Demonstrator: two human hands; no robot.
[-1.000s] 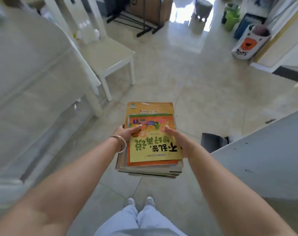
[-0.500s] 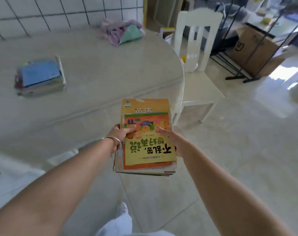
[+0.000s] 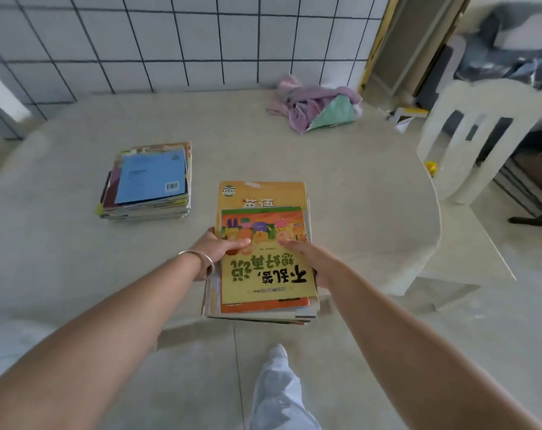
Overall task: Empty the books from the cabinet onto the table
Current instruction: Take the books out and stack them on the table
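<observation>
Books (image 3: 263, 252) in a stack sat between both hands at the near edge of the table (image 3: 356, 187), the left hand (image 3: 215, 246) gripping its left side with the thumb on the yellow cover, the right hand (image 3: 310, 259) gripping its right side. Left of them a second stack (image 3: 147, 181) lay on the table; crumpled cloth (image 3: 317, 105) lay farther right, and a white chair (image 3: 474, 144) stood beyond the table's right edge.

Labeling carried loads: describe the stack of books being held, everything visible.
The held stack of books is thin paperbacks, lying roughly level. On top is a yellow and orange picture book with cartoon figures and black characters; beneath it lies a larger orange textbook. The left hand and right hand grip its sides, thumbs on top. Its far end reaches over the table; its near end overhangs the floor.
</observation>
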